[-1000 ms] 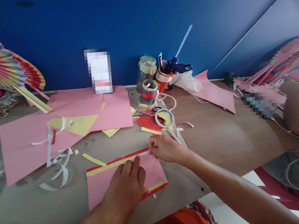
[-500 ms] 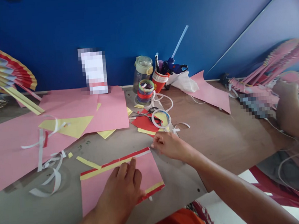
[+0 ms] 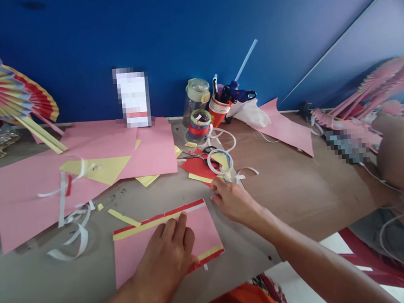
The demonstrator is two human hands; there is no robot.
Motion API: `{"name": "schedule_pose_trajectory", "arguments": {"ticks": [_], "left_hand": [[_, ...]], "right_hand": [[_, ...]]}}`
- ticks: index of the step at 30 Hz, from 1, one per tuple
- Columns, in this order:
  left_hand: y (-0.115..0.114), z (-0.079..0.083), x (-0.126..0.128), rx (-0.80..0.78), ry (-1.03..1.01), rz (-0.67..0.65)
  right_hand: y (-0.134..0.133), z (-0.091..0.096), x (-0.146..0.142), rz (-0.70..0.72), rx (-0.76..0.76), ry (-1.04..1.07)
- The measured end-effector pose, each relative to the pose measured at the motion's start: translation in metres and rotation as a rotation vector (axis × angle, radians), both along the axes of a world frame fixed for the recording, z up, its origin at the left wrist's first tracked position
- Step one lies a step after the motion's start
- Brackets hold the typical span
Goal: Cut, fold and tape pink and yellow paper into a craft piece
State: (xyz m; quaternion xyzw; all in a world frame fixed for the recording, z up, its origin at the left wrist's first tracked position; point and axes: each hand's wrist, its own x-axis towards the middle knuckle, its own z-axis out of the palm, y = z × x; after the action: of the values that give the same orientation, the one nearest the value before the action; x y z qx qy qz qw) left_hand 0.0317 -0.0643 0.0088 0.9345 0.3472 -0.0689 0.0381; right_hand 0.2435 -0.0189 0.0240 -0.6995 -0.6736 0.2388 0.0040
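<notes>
A pink sheet of paper (image 3: pixel 208 225) with red and yellow strips along its far and near edges lies on the grey part of the table. My left hand (image 3: pixel 171 247) rests on it with its fingers stretched out flat, the fingertips at the yellow strip (image 3: pixel 138 228). A short white strip (image 3: pixel 194 208) continues that line at the far right corner. Just right of this corner, my right hand (image 3: pixel 232 200) is closed in a pinch above the table; what it holds, if anything, is too small to make out.
Beyond my right hand lie a roll of tape (image 3: pixel 219 162), scissors (image 3: pixel 202 156) and red paper scraps (image 3: pixel 198 166). A cup of tools (image 3: pixel 217 112) and a bottle (image 3: pixel 195 93) stand by the blue wall. Large pink sheets (image 3: pixel 31 202) and white strips (image 3: pixel 70 253) spread leftward. Another person's arm (image 3: pixel 394 150) is at right.
The view has turned slightly left, so things appear a little farther right. My left hand stays flat on the pink paper; my right hand stays pinched near its corner.
</notes>
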Motion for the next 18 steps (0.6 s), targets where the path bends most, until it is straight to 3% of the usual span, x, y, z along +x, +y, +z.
{"name": "schedule_pose_trajectory", "arguments": {"ticks": [3,6,8,11,15,18], "left_hand": [[0.0,-0.001,-0.002,0.019,-0.016,-0.011],[0.0,0.0,-0.004,0.002,-0.061,0.01],[0.001,0.002,-0.006,-0.023,-0.12,0.035],[0.005,0.005,-0.01,-0.024,-0.244,0.058],[0.017,0.007,-0.015,0.002,-0.447,0.149],[0.028,0.007,-0.017,0.028,-0.471,0.251]], "right_hand": [[-0.008,0.004,-0.003,0.033,0.15,0.139],[-0.013,0.004,-0.014,0.248,0.295,0.174],[-0.013,0.001,-0.021,0.33,0.287,0.115],[-0.008,-0.004,-0.028,0.336,0.234,0.052],[-0.003,-0.011,-0.029,0.339,0.239,0.086],[-0.002,-0.017,-0.027,0.332,0.254,0.139]]}}
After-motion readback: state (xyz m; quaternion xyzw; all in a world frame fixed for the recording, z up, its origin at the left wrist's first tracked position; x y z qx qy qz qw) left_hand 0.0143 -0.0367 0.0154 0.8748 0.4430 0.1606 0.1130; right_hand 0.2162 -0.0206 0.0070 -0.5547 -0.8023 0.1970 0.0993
